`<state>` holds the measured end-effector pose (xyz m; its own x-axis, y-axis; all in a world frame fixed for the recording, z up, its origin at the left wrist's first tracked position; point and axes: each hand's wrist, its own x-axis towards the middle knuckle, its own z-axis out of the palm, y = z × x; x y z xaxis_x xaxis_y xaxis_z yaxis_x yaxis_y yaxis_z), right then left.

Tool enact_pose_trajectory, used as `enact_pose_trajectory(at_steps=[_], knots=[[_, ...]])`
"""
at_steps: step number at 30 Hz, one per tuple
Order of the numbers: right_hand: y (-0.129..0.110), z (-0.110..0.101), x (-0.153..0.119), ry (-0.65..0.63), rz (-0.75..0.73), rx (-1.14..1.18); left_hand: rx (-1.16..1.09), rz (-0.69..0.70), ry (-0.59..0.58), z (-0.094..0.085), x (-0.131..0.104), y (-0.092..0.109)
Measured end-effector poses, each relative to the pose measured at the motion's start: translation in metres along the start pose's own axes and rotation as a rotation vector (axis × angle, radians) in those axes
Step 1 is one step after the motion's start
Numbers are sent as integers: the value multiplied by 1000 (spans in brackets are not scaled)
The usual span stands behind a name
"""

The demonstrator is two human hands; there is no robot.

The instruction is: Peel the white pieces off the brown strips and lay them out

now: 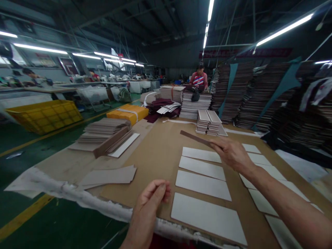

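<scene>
My right hand (232, 154) holds a thin brown board strip (195, 138) by one end, lifted above the far end of a column of grey rectangular boards (203, 185) laid flat on the brown table (158, 155). A second column of grey boards (261, 173) lies under and beside my right forearm. My left hand (151, 199) hovers at the near table edge with its fingers pinched together and nothing in them. A small double stack of boards (209, 121) stands just beyond the strip.
A leaning pile of brown boards (105, 135) lies at the left of the table, with loose sheets (109, 175) nearer me. A yellow box (128, 113), a yellow crate (45, 116) and tall stacks of boards (259, 93) surround it. A person (199, 80) sits at the far end.
</scene>
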<state>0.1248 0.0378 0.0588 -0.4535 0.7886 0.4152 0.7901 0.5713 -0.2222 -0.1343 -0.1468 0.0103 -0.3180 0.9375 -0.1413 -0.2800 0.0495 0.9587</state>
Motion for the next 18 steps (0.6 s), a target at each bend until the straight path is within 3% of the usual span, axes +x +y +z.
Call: enact_pose_trajectory(at_steps=[4, 9, 14, 18], knots=[[29, 24, 27, -90, -56, -257, 78, -16, 52, -14, 0, 0], [42, 55, 37, -209, -118, -464, 59, -64, 23, -24, 1, -7], [49, 66, 38, -315, -193, -506, 48, -84, -40, -26, 3, -15], [55, 70, 39, -293, -223, -447, 130, -33, -134, -24, -3, -8]])
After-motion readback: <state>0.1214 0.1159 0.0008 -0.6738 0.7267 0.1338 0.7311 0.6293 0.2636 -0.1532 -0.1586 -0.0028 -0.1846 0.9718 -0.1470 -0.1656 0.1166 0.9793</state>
